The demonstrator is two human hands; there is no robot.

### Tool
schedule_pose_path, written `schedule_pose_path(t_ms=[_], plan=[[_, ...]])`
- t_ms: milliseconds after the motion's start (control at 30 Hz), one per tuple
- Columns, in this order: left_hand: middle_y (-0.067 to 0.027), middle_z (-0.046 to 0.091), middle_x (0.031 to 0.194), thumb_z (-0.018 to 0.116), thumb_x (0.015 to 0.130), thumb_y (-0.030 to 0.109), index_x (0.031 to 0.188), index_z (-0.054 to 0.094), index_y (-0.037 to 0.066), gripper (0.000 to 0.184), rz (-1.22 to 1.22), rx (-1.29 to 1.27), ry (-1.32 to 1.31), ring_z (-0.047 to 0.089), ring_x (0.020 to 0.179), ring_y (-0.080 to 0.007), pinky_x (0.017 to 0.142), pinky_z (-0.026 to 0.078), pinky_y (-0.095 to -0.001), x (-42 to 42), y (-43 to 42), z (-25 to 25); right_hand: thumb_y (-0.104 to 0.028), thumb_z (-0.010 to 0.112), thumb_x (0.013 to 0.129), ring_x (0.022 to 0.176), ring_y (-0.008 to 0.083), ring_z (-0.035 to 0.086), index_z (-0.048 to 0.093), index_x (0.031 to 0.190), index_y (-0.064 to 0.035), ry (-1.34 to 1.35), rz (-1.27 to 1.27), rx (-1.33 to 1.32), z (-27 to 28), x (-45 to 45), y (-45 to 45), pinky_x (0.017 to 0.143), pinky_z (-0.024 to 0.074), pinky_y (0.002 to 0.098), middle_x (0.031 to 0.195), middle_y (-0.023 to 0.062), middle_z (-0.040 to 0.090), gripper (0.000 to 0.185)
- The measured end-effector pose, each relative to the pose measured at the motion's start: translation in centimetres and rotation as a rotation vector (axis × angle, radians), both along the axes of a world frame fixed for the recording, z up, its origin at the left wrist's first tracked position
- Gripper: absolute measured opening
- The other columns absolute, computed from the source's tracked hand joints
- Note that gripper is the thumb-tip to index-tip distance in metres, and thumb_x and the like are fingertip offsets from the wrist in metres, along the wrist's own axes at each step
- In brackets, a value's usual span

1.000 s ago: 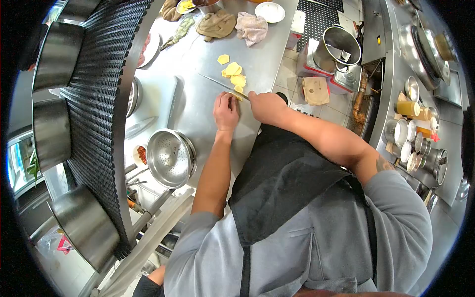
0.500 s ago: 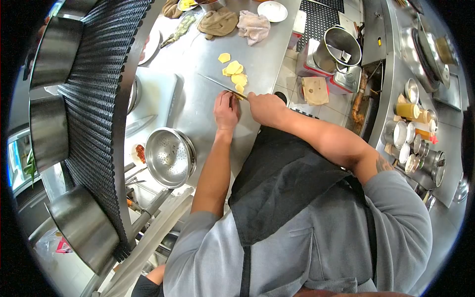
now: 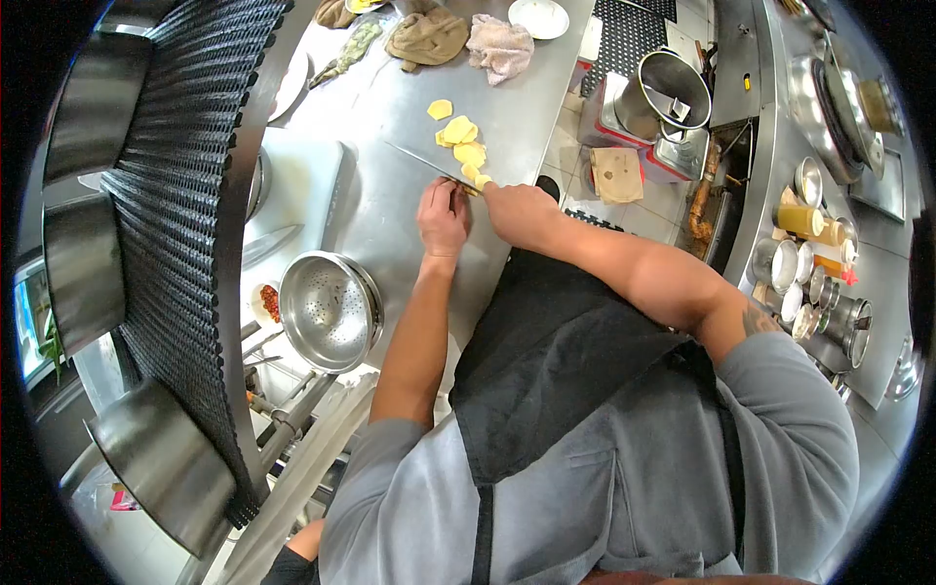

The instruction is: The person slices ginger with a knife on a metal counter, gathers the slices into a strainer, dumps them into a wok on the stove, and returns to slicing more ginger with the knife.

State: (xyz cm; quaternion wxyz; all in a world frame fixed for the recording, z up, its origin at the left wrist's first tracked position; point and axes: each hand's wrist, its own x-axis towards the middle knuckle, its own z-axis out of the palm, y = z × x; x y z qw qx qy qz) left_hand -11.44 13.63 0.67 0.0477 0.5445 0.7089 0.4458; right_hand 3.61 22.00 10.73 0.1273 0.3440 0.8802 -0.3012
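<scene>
My right hand [image 3: 519, 213] is closed round the handle of a knife [image 3: 419, 158], whose blade points left and away across the steel table [image 3: 390, 107]. Close by, my left hand [image 3: 444, 224] has its fingers curled down at the blade. Under those fingertips a small yellow piece with a brownish edge [image 3: 467, 188] shows in part; it looks like ginger, mostly hidden. Beyond the blade, thin yellow slices [image 3: 460, 131] lie in a loose overlapping row. One slice [image 3: 482, 181] rests right beside the knife near my right hand.
Left stand nested metal colanders [image 3: 327, 312], a white cutting board [image 3: 317, 195] with another knife [image 3: 273, 244], and a bowl of red bits [image 3: 269, 303]. Cloths [image 3: 499, 47] and a white plate [image 3: 538, 19] lie at the far end. A black shelf [image 3: 185, 195] overhangs the left side.
Another yellow slice now lies beside the knife near my right hand. Both hands and the knife have shifted only slightly, and the whole view has moved a little.
</scene>
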Motion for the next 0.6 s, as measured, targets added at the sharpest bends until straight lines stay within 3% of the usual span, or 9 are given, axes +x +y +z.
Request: schedule_pose_path(t_ms=[467, 600], plan=[[-0.0180, 0.068, 0.105, 0.068, 0.086, 0.004, 0.100, 0.066, 0.001, 0.015, 0.027, 0.035, 0.006, 0.066, 0.093, -0.0368, 0.082, 0.055, -0.0409, 0.2, -0.1, 0.5, -0.012, 0.052, 0.091, 0.090, 0.0399, 0.072, 0.056, 0.106, 0.0025, -0.072, -0.020, -0.031, 0.4, -1.3, -0.4, 0.076, 0.0583, 0.0483, 0.095, 0.0254, 0.071, 0.021], [-0.0162, 0.068, 0.101, 0.068, 0.083, 0.001, 0.094, 0.066, 0.000, 0.011, 0.030, 0.082, 0.037, 0.066, 0.091, -0.0358, 0.080, 0.054, -0.0422, 0.2, 0.0, 0.2, -0.012, 0.052, 0.091, 0.090, 0.0404, 0.072, 0.054, 0.107, 0.0024, -0.044, -0.018, -0.023, -0.3, -1.1, -0.7, 0.076, 0.0583, 0.0489, 0.095, 0.0256, 0.071, 0.021]])
